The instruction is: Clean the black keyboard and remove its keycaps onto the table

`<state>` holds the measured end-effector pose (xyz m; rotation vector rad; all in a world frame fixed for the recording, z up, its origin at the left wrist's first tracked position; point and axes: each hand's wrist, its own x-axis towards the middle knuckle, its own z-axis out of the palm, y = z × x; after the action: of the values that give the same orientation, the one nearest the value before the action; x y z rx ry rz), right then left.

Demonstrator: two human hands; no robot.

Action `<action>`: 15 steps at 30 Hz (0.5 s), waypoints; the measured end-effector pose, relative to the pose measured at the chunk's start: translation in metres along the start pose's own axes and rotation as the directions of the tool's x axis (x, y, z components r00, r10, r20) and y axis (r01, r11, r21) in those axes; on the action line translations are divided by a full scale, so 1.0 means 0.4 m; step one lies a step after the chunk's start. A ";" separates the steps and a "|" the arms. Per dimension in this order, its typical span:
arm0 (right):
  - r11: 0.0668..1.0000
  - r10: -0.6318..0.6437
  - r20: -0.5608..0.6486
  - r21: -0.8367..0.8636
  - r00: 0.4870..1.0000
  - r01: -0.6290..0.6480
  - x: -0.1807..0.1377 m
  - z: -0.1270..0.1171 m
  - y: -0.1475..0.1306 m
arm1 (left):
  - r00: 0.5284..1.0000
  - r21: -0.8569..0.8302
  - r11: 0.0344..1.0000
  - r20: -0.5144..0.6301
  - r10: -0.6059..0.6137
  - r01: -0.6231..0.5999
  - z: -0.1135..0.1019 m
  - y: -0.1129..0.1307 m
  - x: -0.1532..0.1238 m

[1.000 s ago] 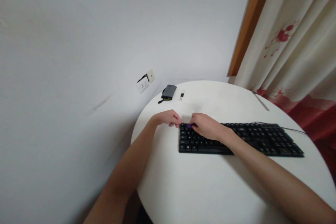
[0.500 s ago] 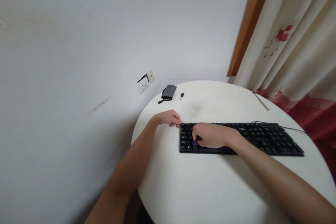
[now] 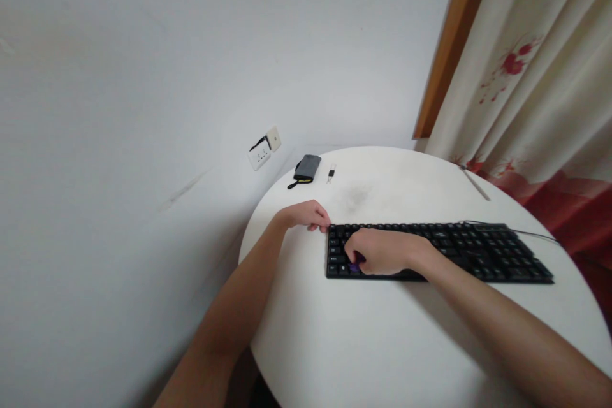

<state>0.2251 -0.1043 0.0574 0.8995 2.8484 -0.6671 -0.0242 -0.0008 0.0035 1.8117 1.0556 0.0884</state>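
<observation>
A black keyboard lies flat on the white round table. My left hand is closed at its upper left corner, fingertips curled and pressed against the edge. Over the keyboard's left part, my right hand is closed with the knuckles up. A small purple object shows beneath its fingers, touching the keys near the bottom row; most of it is hidden, so its kind cannot be made out.
A folded grey cloth with black and yellow edging lies at the back left, beside a small clip-like thing with a black middle. A thin grey stick rests near the curtain. A keyboard cable runs right. Wall sockets are at left.
My right hand has moved slightly toward me and to the left over the keys, with the purple object in it. My left hand has stayed at the corner.
</observation>
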 end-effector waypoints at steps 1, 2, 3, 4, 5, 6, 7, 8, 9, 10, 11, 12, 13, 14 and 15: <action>0.999 -0.018 0.004 0.040 1.000 0.018 -0.001 -0.005 0.004 | 1.000 0.001 1.000 0.000 0.001 -0.001 0.000 -0.001 0.000; 0.997 -0.028 -0.019 0.072 0.999 0.029 0.001 -0.008 0.010 | 1.000 0.001 1.000 0.000 0.002 -0.002 0.000 0.000 -0.001; 0.995 -0.025 -0.071 0.090 0.997 0.031 0.006 -0.010 0.017 | 1.000 0.002 1.000 0.001 0.004 -0.004 0.001 0.001 -0.002; 0.995 -0.005 -0.144 0.093 0.990 0.018 0.014 -0.011 0.026 | 1.000 0.003 1.000 0.001 0.006 -0.006 0.002 0.003 -0.003; 0.996 0.029 -0.230 0.085 0.973 -0.010 0.023 -0.009 0.036 | 1.000 0.004 1.000 0.001 0.008 -0.008 0.003 0.005 -0.004; 0.996 0.068 -0.312 0.069 0.948 -0.048 0.033 -0.005 0.046 | 1.000 0.004 1.000 0.001 0.009 -0.009 0.004 0.008 -0.005; 0.995 0.102 -0.379 0.054 0.920 -0.088 0.043 0.000 0.055 | 1.000 0.004 1.000 0.000 0.009 -0.009 0.004 0.010 -0.007; 0.992 0.127 -0.419 0.044 0.899 -0.120 0.051 0.006 0.063 | 1.000 0.004 1.000 -0.001 0.008 -0.008 0.005 0.013 -0.008; 0.990 0.139 -0.433 0.037 0.891 -0.136 0.058 0.013 0.069 | 1.000 0.005 1.000 -0.003 0.006 -0.006 0.005 0.015 -0.009; 0.990 0.137 -0.425 0.031 0.895 -0.137 0.063 0.019 0.073 | 1.000 0.006 1.000 -0.003 0.004 -0.004 0.006 0.016 -0.009; 0.991 0.127 -0.407 0.024 0.905 -0.128 0.066 0.024 0.075 | 1.000 0.007 1.000 -0.003 0.003 -0.003 0.006 0.018 -0.010; 0.993 0.115 -0.384 0.017 0.916 -0.117 0.067 0.027 0.075 | 1.000 0.008 1.000 -0.003 0.002 -0.002 0.006 0.018 -0.010; 0.994 0.105 -0.365 0.009 0.925 -0.110 0.066 0.029 0.074 | 1.000 0.009 1.000 -0.002 0.000 0.000 0.006 0.019 -0.010; 0.994 0.102 -0.349 0.000 0.932 -0.109 0.064 0.030 0.070 | 1.000 0.009 1.000 -0.002 -0.001 0.001 0.005 0.019 -0.010; 0.994 0.104 -0.335 -0.008 0.937 -0.113 0.060 0.029 0.066 | 1.000 0.009 1.000 -0.002 -0.002 0.002 0.005 0.019 -0.009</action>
<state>0.2195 -0.0773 0.0322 1.2659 3.0553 -0.5038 -0.0209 -0.0058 0.0098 1.8189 1.0609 0.0835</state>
